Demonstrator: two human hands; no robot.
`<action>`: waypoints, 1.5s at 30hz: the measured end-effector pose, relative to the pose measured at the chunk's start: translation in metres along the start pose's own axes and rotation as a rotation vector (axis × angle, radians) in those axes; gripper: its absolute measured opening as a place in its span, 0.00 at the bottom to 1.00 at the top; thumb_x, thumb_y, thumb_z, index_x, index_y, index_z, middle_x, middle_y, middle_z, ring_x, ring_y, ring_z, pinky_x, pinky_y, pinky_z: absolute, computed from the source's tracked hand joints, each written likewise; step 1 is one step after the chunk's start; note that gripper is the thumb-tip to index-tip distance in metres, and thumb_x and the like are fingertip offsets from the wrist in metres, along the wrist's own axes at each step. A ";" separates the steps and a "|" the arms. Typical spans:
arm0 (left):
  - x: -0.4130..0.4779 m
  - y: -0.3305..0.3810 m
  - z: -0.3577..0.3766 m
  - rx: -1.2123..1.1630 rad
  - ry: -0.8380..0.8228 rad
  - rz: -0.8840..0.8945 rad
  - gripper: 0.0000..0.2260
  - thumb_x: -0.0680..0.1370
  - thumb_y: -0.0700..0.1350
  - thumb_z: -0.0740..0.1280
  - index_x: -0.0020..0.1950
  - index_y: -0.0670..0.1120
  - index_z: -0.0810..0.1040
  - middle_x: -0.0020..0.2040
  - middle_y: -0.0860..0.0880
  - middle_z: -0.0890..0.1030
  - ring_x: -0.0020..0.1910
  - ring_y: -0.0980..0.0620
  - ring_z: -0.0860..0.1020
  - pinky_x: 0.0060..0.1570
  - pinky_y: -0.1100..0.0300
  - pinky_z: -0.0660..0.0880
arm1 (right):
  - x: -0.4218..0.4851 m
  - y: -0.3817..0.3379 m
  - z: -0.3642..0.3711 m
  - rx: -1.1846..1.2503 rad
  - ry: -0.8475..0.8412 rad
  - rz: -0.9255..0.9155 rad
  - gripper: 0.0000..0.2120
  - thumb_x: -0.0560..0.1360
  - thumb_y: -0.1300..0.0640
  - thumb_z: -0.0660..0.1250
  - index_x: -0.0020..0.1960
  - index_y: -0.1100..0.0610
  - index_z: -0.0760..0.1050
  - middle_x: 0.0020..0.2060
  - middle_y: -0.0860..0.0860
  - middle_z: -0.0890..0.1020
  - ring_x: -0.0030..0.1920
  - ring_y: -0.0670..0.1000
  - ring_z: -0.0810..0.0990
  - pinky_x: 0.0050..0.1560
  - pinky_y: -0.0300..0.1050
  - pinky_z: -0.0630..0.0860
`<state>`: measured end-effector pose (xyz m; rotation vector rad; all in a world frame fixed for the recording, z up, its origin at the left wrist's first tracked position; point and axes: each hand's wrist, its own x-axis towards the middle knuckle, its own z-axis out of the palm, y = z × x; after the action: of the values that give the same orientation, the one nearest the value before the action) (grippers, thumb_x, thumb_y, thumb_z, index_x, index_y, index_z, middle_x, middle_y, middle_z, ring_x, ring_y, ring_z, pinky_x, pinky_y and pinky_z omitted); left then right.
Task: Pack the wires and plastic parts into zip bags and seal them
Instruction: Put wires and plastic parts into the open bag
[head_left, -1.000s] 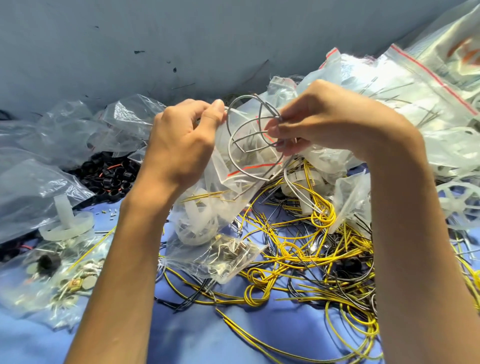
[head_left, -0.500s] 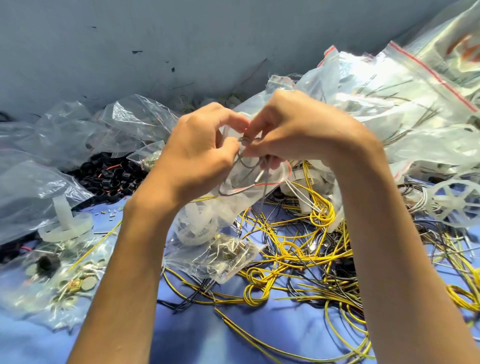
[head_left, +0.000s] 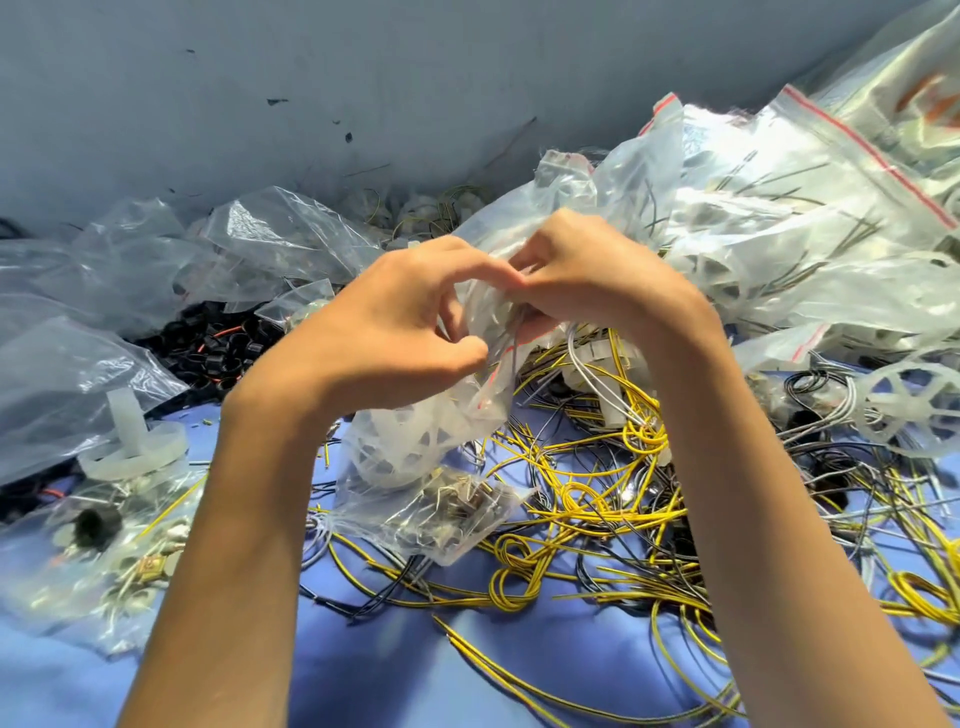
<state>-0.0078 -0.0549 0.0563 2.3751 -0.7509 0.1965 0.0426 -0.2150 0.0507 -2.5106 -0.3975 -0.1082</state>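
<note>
The zip bag (head_left: 415, 441) hung in the middle of the frame, clear and crumpled, with white plastic parts (head_left: 400, 452) bulging in its lower half. Its mouth, marked by a red strip, was bunched up between both hands. The left hand (head_left: 395, 332) pinched the plastic at the mouth between thumb and curled fingers. The right hand (head_left: 587, 280) met it fingertip to fingertip just above, its fingers curled over the same bunched edge. A thin grey wire (head_left: 513, 338) ran down through the mouth between the two hands; which hand held it I could not tell.

Directly below the bag lay a smaller bag (head_left: 441, 514) of little metal pieces on the blue cloth (head_left: 363, 675). To the lower right spread a tangle of yellow wires (head_left: 597, 499), mixed with black and grey ones. A white spoked wheel (head_left: 914, 410) lay at the right edge. Large filled bags (head_left: 779, 218) with red strips were heaped in the upper right. At the left sat a pile of black parts (head_left: 208, 353), a white spool (head_left: 130, 447) and, in the lower left, a flat bag of mixed bits (head_left: 93, 551). A grey wall (head_left: 311, 78) filled the top.
</note>
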 end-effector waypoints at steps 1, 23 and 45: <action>0.000 -0.002 -0.002 -0.010 -0.001 -0.013 0.21 0.70 0.32 0.67 0.58 0.53 0.78 0.47 0.50 0.76 0.34 0.55 0.74 0.42 0.57 0.77 | -0.002 0.001 -0.003 0.019 -0.103 -0.041 0.12 0.74 0.54 0.66 0.36 0.60 0.79 0.30 0.50 0.83 0.33 0.42 0.82 0.39 0.40 0.78; 0.002 -0.005 -0.004 -0.106 0.184 -0.067 0.20 0.72 0.30 0.62 0.56 0.51 0.78 0.29 0.69 0.75 0.31 0.58 0.72 0.33 0.74 0.66 | -0.006 0.003 -0.017 0.301 -0.068 -0.260 0.11 0.73 0.70 0.67 0.48 0.58 0.83 0.41 0.53 0.85 0.41 0.46 0.85 0.49 0.40 0.80; 0.003 0.000 -0.008 -0.142 0.391 -0.118 0.17 0.73 0.29 0.59 0.55 0.44 0.80 0.32 0.52 0.75 0.23 0.63 0.70 0.28 0.75 0.62 | -0.005 -0.019 0.009 -0.106 0.002 -0.302 0.10 0.71 0.63 0.66 0.42 0.51 0.84 0.33 0.49 0.83 0.36 0.42 0.80 0.35 0.33 0.73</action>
<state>-0.0055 -0.0515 0.0637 2.1460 -0.4229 0.5209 0.0324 -0.1965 0.0530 -2.5357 -0.7868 -0.2558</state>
